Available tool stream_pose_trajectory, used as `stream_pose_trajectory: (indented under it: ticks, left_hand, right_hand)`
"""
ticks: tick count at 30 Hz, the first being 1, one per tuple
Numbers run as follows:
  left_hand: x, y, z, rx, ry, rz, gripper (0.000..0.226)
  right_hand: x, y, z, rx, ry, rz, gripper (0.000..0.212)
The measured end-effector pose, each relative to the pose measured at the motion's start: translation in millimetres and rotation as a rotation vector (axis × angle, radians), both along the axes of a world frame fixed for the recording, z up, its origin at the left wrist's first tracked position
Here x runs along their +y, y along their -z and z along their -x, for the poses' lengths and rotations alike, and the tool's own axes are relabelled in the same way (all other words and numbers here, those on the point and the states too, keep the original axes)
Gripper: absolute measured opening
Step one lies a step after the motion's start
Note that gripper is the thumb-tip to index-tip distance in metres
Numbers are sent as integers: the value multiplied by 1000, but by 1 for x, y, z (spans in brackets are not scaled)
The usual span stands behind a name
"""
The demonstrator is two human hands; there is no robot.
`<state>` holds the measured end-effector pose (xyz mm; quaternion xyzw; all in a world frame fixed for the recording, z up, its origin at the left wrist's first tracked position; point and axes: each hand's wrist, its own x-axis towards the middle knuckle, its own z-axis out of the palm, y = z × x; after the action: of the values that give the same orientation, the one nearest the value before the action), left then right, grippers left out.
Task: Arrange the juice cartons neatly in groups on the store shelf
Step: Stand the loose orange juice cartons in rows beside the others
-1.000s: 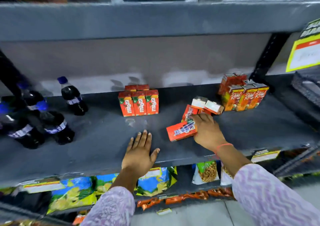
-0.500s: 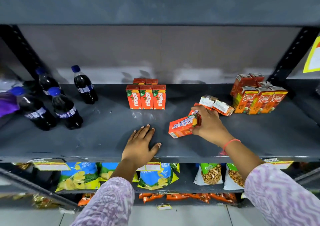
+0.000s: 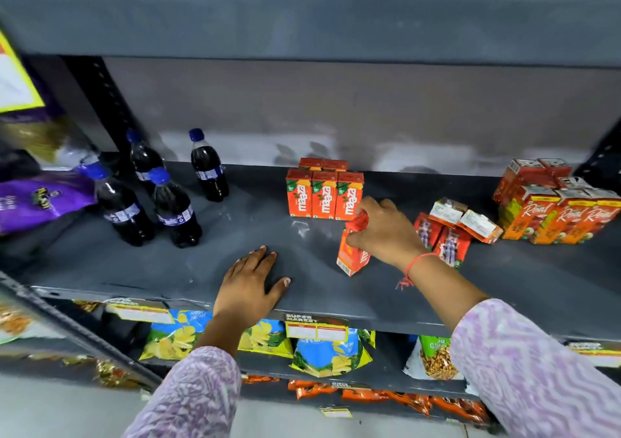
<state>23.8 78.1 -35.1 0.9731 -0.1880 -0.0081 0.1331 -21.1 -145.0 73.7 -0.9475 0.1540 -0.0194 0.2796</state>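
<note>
My right hand grips the top of an orange juice carton, which stands nearly upright and slightly tilted on the grey shelf, just in front of and right of a neat group of orange Maaza cartons. Several loose cartons lie jumbled to the right of my hand. A group of Real cartons stands at the far right. My left hand rests flat, palm down, fingers spread, near the shelf's front edge.
Several dark cola bottles with blue caps stand at the left of the shelf. A purple bag lies at the far left. Snack packets hang on the shelf below. Another shelf runs close overhead.
My right hand lifted the carton that lay flat, turned it nearly upright and carried it left toward the Maaza group. The left hand stayed put. The view shifted right.
</note>
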Motion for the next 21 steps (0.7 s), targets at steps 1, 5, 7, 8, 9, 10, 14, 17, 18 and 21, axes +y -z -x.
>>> stream_pose_trajectory:
  ticks: [1, 5, 7, 8, 9, 10, 14, 17, 18, 21]
  left_hand:
    - [5, 1, -3, 1, -30, -7, 95]
    - [14, 5, -9, -25, -76, 21, 93]
    - [14, 7, -9, -42, -67, 30, 90]
    - [14, 7, -9, -46, -64, 31, 88]
    - [16, 8, -10, -53, -64, 34, 87]
    - [16, 9, -10, -63, -65, 40, 86]
    - [16, 9, -11, -58, -54, 33, 87]
    - [16, 8, -11, -36, -49, 13, 91]
    - [16, 8, -11, -33, -49, 12, 91]
    - [16, 8, -11, -33, -43, 9, 92]
  right_hand:
    - [6, -2, -4, -8, 11, -5, 44]
    - [38, -10, -28, -46, 46, -19, 50]
    - [52, -11, -38, -49, 46, -19, 51]
    - [58, -10, -43, -50, 40, -11, 52]
    - [64, -9, -48, -48, 30, 0, 52]
    - [68, -8, -52, -45, 21, 11, 54]
    - [82, -1, -62, -24, -4, 37, 54]
    - [86, 7, -63, 3, -3, 53, 56]
    - [86, 8, -63, 5, 1, 49, 56]
    - [83, 8, -63, 29, -4, 13, 55]
